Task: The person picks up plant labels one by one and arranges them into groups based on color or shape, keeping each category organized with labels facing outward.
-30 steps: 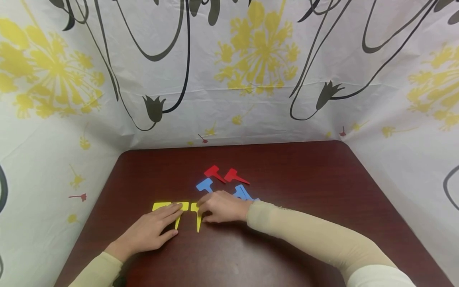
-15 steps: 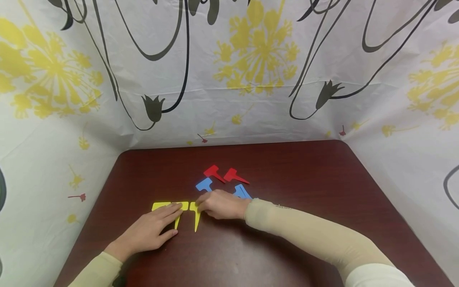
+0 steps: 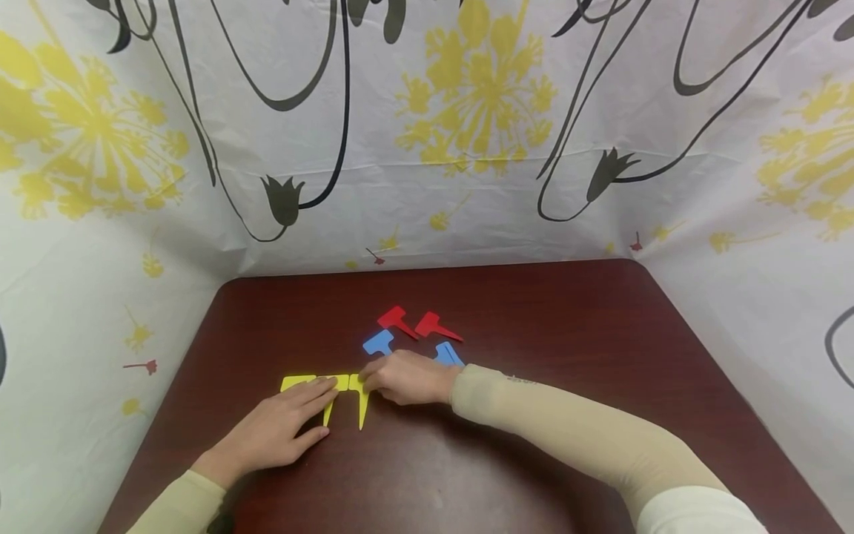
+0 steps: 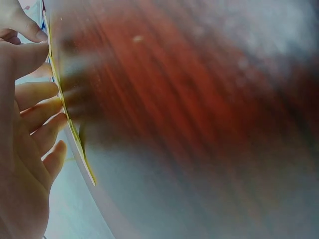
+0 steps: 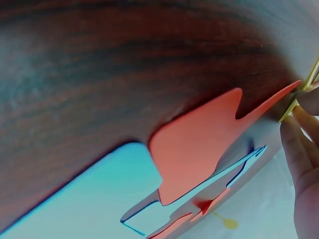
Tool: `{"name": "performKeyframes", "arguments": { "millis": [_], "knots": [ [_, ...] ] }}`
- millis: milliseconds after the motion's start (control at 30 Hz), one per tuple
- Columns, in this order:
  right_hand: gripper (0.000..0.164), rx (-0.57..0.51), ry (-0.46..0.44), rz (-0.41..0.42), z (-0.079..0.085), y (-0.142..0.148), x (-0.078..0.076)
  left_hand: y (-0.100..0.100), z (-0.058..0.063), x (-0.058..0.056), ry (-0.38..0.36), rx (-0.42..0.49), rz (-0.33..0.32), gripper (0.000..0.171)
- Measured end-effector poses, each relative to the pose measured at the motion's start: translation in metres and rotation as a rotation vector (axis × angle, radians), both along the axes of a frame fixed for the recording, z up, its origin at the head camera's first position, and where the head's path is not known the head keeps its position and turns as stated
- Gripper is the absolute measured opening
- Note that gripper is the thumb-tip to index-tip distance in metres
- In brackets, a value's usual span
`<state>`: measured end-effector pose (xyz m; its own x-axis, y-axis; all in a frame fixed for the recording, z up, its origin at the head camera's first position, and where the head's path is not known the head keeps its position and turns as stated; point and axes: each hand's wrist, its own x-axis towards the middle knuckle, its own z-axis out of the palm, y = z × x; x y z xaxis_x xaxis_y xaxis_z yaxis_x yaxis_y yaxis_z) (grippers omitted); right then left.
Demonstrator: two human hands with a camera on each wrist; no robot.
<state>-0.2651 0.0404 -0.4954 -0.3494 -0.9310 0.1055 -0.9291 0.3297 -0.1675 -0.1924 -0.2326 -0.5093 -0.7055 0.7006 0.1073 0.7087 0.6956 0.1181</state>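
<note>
Three yellow T-shaped plant labels lie in a row in the head view: a left one (image 3: pixel 293 381), a middle one (image 3: pixel 342 383) and a right one (image 3: pixel 362 404). My left hand (image 3: pixel 280 423) rests on the left and middle labels, its fingers stretched out and covering parts of them. With curled fingers, my right hand (image 3: pixel 407 377) pinches the right label at its head, which sits right beside the middle label. In the left wrist view, the yellow labels (image 4: pixel 77 139) appear edge-on under the fingertips. The right hand hides part of its label.
Behind the right hand lie a blue label (image 3: pixel 379 342) and further blue labels (image 3: pixel 448 353), partly covered by the arm. Two red labels (image 3: pixel 394 319) lie farther back. In the right wrist view, a red label (image 5: pixel 199 144) overlaps a blue one (image 5: pixel 99 194). Patterned cloth (image 3: pixel 467 222) surrounds the table (image 3: pixel 567 311).
My right hand has slid the right yellow label slightly left, closing the gap to the middle label. The left hand has stayed resting on the other two.
</note>
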Motion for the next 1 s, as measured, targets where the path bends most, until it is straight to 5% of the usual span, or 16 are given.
{"name": "performKeyframes", "arguments": {
  "millis": [300, 600, 1000],
  "knots": [
    [0.027, -0.086, -0.025, -0.064, 0.014, 0.012, -0.012, 0.004, 0.004, -0.003, 0.046, 0.046, -0.019, 0.059],
    [0.024, 0.030, -0.009, -0.078, 0.020, 0.037, -0.008, 0.026, 0.006, 0.002, 0.072, 0.109, 0.008, 0.058],
    [0.026, 0.097, 0.029, -0.068, 0.017, 0.046, 0.007, 0.047, 0.009, 0.001, 0.011, 0.026, -0.005, 0.062]
  ]
}}
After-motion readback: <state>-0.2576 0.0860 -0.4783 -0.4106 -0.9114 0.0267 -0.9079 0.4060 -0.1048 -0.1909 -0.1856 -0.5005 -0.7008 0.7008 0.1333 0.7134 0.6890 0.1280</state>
